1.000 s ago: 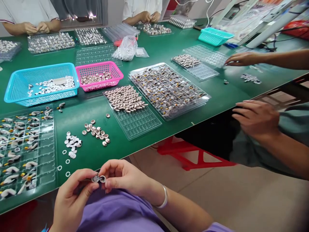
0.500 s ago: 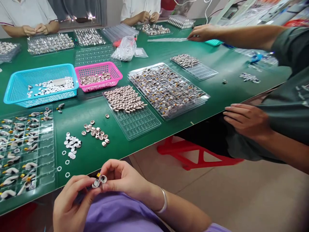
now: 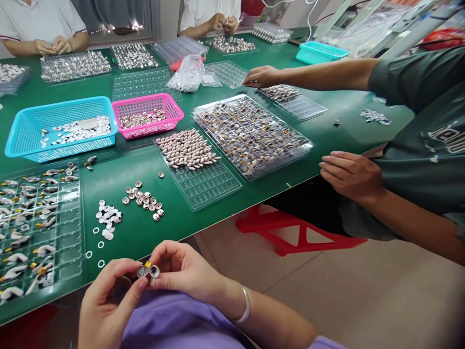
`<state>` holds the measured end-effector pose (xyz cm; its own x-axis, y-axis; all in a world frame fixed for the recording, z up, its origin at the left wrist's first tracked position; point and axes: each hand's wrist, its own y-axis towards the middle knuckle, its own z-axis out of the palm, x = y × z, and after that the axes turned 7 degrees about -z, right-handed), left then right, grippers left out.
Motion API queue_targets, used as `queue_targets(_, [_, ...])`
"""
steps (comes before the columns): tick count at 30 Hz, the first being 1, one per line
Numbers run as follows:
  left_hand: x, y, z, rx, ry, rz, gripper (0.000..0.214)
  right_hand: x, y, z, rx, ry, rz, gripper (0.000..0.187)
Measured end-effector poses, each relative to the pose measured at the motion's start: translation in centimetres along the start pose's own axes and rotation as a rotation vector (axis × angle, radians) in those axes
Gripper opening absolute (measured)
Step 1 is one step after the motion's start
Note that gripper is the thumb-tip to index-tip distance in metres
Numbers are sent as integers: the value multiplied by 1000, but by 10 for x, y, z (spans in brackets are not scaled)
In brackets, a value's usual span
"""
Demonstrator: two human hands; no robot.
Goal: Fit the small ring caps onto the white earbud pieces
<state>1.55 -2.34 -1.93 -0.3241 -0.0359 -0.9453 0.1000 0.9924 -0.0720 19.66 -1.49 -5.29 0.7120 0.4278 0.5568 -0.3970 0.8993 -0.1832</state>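
Observation:
Close to my lap, near the table's front edge, both hands hold parts of a small earbud. My left hand (image 3: pixel 111 298) pinches one round earbud part (image 3: pixel 142 271) between thumb and index finger. My right hand (image 3: pixel 194 271) grips a hollow earbud shell (image 3: pixel 154 271) between thumb and fingers. A small yellow piece (image 3: pixel 147 264) shows between the two parts; how they are joined is too small to tell. Beyond my hands lie loose white caps (image 3: pixel 108 215), white rings (image 3: pixel 101 263) and beige round shells (image 3: pixel 145 198).
At left, a clear tray (image 3: pixel 70 242) holds stemmed earbud pieces. Behind stand a blue basket (image 3: pixel 61 149) and a pink basket (image 3: pixel 152 130). Beige stems fill part of another tray (image 3: pixel 207 189), beside stacked full trays (image 3: pixel 250 138). A co-worker's hand (image 3: pixel 263 76) reaches in from the right.
The co-worker's outstretched hand has come nearer and left, and a clear tray now lies flat beside it. My left fingers have shifted slightly on the round part, which has tilted.

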Motion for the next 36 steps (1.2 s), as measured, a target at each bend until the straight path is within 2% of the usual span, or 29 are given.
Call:
queue_targets(5, [-2, 3, -2, 4, -33, -99, 10, 0, 0, 1, 3, -17, 12, 36])
queue_targets(12, [0, 6, -4, 20, -137, -264, 23, 0, 1, 2, -48, -97, -6, 38])
queue_targets(19, [-16, -1, 5, 13, -194, -289, 23, 1, 4, 6, -61, -77, -8, 40])
queue_targets(24, [-27, -1, 9, -110, -199, -240, 22, -3, 5, 5, -32, 4, 42, 40])
queue_targets(27, [-22, 9, 3, -35, -109, -167, 19, -6, 4, 3, -20, 47, 57, 41])
queue_targets(31, [-11, 15, -2, 125, -128, -198, 18, -9, 4, 1, -14, 76, 55, 41])
queue_targets(36, [-8, 11, -2, 108, -168, -198, 11, -9, 5, 2, -12, 68, 62, 42])
